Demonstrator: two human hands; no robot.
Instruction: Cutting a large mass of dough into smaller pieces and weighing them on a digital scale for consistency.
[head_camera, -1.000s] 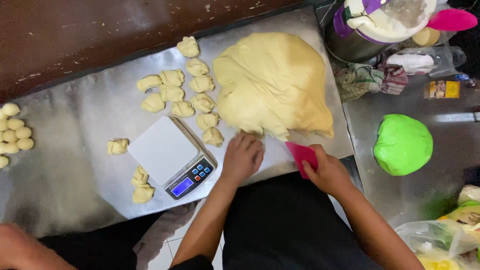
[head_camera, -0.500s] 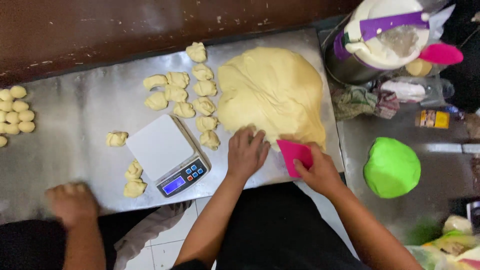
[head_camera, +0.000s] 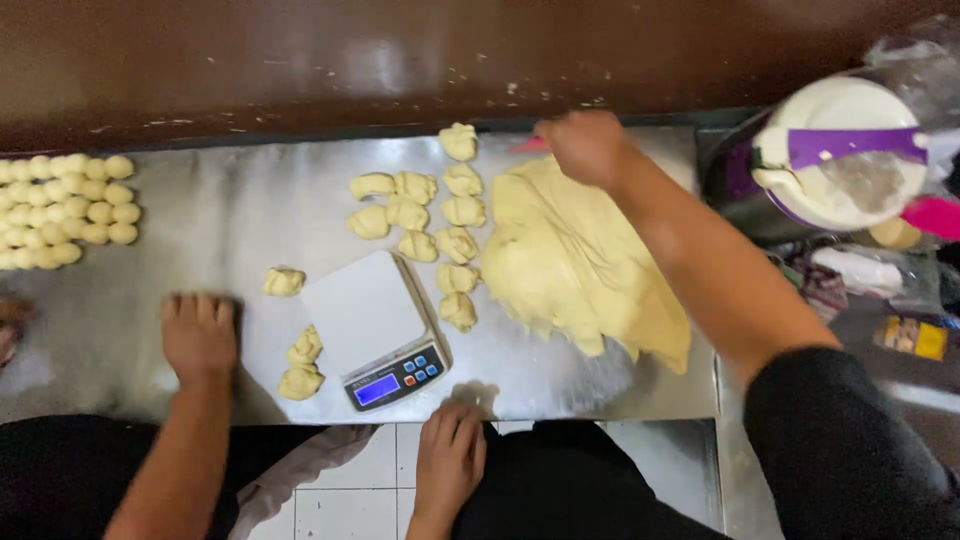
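Right hand (head_camera: 590, 145): clenched on a pink scraper (head_camera: 528, 146) at the far edge of the dough (head_camera: 580, 260).
Left hand (head_camera: 450, 455): released — resting at the table (head_camera: 200, 200) edge.
Done: many cut pieces (head_camera: 420, 215).
Left: most dough uncut.

The light comes from above and is soft, not very bright. The shiny metal tabletop (head_camera: 230, 210) has pale, cloudy glare on it. The dark wall (head_camera: 300, 60) at the top shows white shine too. A small dark shadow lies by the scale (head_camera: 375, 325). The right hand (head_camera: 590, 148) looks blurry. The far right edge looks fuzzy.
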